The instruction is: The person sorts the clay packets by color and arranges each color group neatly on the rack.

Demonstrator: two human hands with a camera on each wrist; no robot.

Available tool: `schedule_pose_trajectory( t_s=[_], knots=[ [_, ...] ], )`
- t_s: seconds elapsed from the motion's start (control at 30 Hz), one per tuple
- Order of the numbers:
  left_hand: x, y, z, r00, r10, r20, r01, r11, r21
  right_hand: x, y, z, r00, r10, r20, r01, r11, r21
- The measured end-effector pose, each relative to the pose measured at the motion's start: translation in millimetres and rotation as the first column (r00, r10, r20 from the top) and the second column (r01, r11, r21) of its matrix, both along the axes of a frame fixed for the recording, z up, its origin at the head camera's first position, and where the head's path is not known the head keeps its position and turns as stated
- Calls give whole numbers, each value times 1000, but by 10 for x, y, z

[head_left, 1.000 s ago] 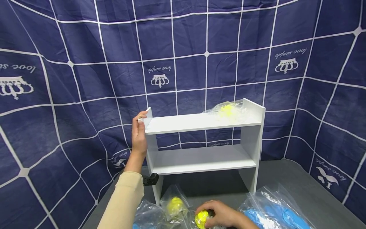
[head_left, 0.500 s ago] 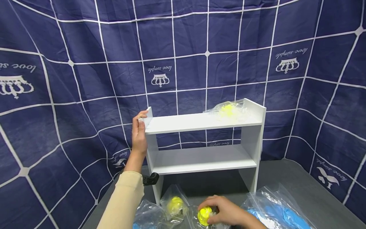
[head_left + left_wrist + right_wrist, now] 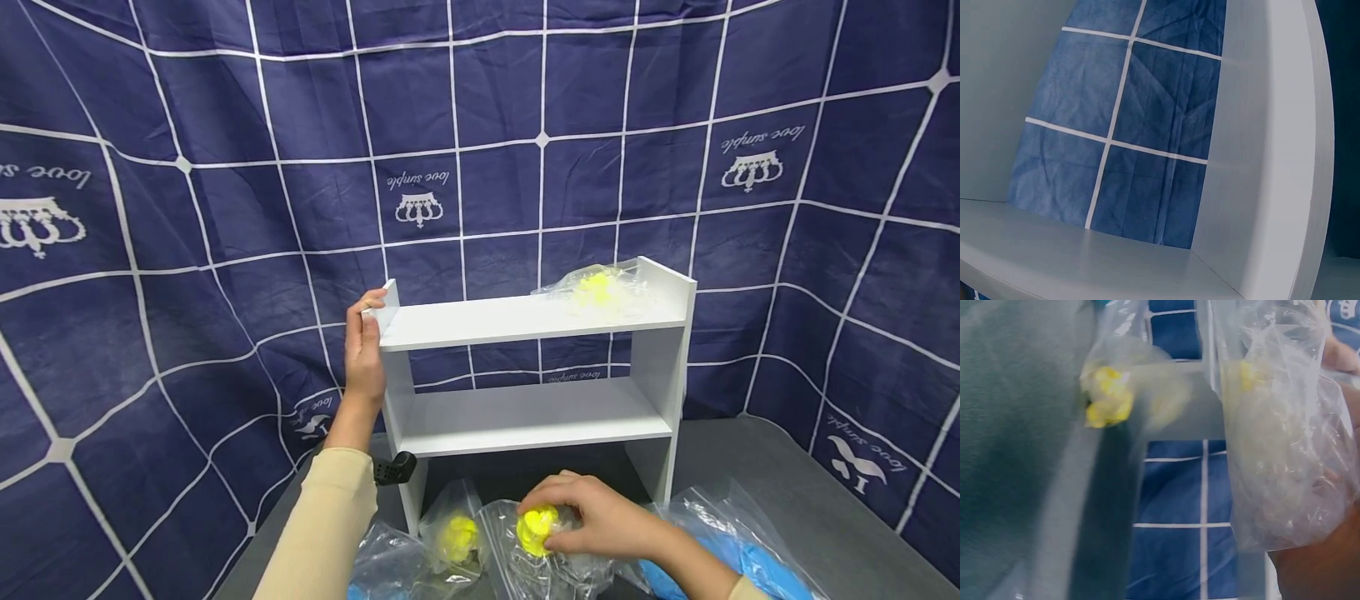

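My left hand (image 3: 365, 358) grips the top of the left side panel of a white two-tier shelf (image 3: 465, 325). In the left wrist view only the shelf's boards (image 3: 1294, 144) and the blue cloth show, with the hand out of sight. My right hand (image 3: 600, 517) holds a clear plastic bag (image 3: 551, 575) with a bright yellow lumpy thing (image 3: 536, 530) inside, fingers and thumb around the yellow part. Seen from the right wrist, the crinkled bag (image 3: 1285, 456) covers much of that hand. It is in front of the shelf's lower opening.
Another clear bag with a yellow thing (image 3: 457, 537) stands by the shelf's left foot. A similar bag (image 3: 596, 287) lies on the top board at right. Bags with blue contents (image 3: 750, 558) lie at front right and front left. Blue gridded cloth (image 3: 495, 108) hangs behind.
My right hand has lifted the bag with the yellow thing up and slightly forward from the front edge, so more of the bag shows. The left hand stays on the shelf.
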State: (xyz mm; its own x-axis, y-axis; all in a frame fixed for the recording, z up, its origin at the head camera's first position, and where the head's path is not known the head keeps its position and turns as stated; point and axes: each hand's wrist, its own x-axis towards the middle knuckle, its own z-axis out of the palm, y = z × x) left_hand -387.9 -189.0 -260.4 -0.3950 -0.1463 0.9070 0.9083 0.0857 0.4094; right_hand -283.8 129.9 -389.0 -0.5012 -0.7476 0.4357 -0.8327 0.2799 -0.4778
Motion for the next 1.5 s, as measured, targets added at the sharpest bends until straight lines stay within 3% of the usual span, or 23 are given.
schedule_pose_trajectory(
  t_s=[0.23, 0.37, 0.7, 0.97, 1.23, 1.5],
  knots=[
    [10, 11, -19, 1000, 10, 14, -10, 1000, -4, 117, -9, 334, 996, -38, -75, 36, 999, -29],
    [0, 1, -24, 1000, 12, 1, -12, 1000, -10, 143, -13, 571, 984, -65, -168, 60, 998, -37],
    [-3, -9, -15, 1000, 6, -11, -6, 1000, -1, 129, -97, 1363, 932, -168, -321, 123, 980, -156],
    [-8, -6, -14, 1000, 22, -8, -22, 1000, -15, -17, -123, 1961, 878, -328, -349, 255, 937, -241],
    [-5, 9, -21, 1000, 23, -5, -23, 1000, -5, -300, -109, 2229, 847, -430, -313, 344, 891, -295],
    [-12, 11, -15, 999, 19, -27, -19, 1000, 4, -602, -42, 2260, 793, -572, -208, 512, 812, -282]
  ],
)
